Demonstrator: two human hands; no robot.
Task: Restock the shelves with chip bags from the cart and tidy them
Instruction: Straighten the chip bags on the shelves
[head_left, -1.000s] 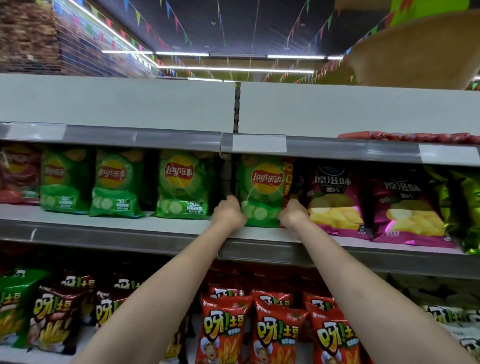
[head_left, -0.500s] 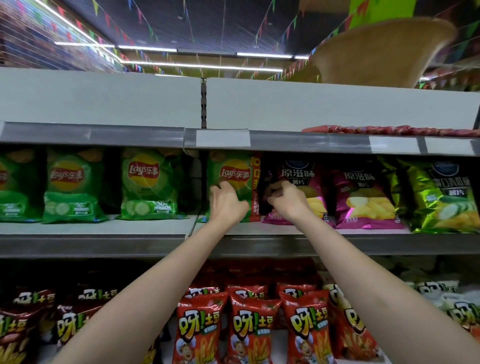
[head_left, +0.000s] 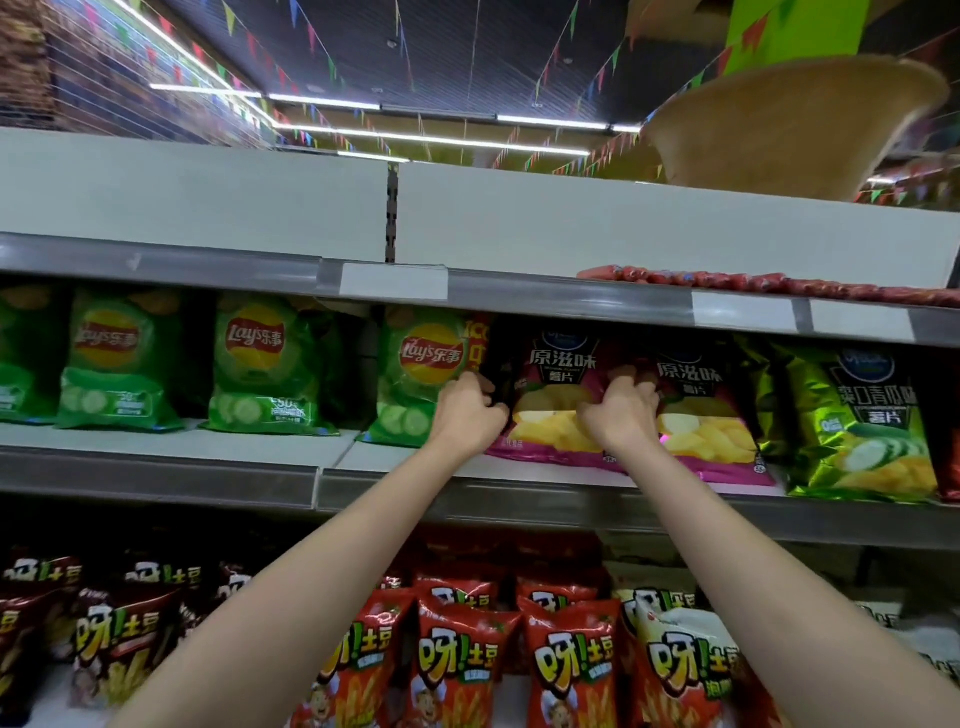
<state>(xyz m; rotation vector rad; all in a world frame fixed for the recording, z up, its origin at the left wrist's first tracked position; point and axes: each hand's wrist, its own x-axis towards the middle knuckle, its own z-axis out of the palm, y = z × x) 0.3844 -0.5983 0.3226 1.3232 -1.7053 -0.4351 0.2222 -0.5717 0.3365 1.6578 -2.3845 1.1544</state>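
A magenta chip bag (head_left: 553, 382) stands on the middle shelf (head_left: 395, 457), and both my hands hold it. My left hand (head_left: 467, 415) grips its left edge, next to a green Lay's bag (head_left: 421, 379). My right hand (head_left: 621, 415) grips its right edge, in front of a second magenta bag (head_left: 701, 415). Two more green Lay's bags (head_left: 262, 369) stand further left. A lime-green cucumber bag (head_left: 857, 431) stands at the right.
The shelf below holds several red fry-snack bags (head_left: 457, 670) and dark ones (head_left: 119, 649) at the left. A row of red sausages (head_left: 769, 283) lies on the top shelf at the right. A tan basket (head_left: 795, 124) hangs overhead at the upper right.
Both hands have shifted right, from the green Lay's bag to the first magenta bag, and now grip its two edges. The camera has turned right too.
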